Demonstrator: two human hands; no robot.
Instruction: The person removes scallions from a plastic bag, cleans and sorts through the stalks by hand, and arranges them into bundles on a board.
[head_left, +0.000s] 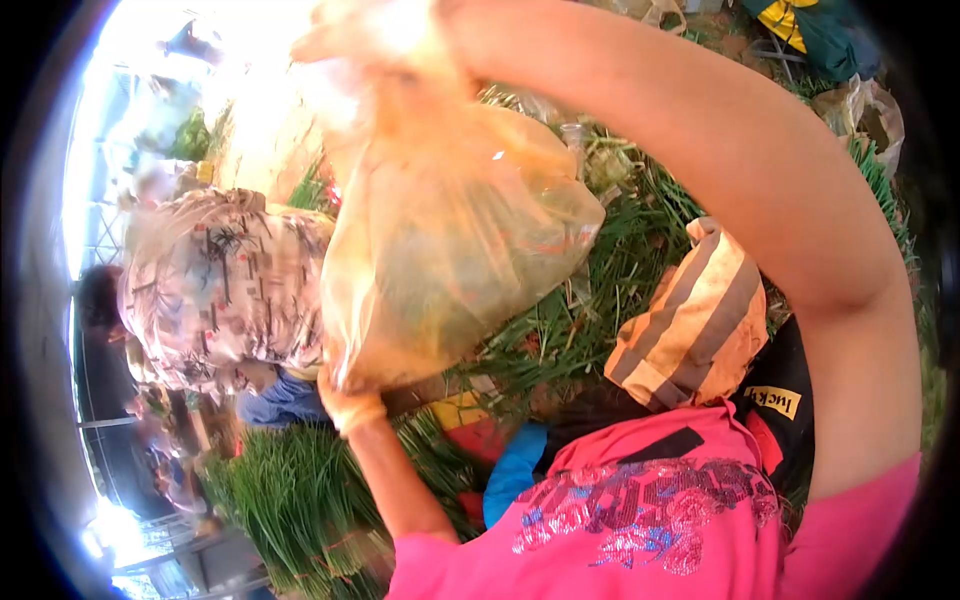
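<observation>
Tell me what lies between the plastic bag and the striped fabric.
In the head view, loose green stalks show between the plastic bag and the striped fabric.

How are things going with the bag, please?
Left hand gripping lower corner of plastic bag; right hand at its top, grip lost in glare. Bag bulging, green stalks around it. Co-worker close on the left.
</observation>
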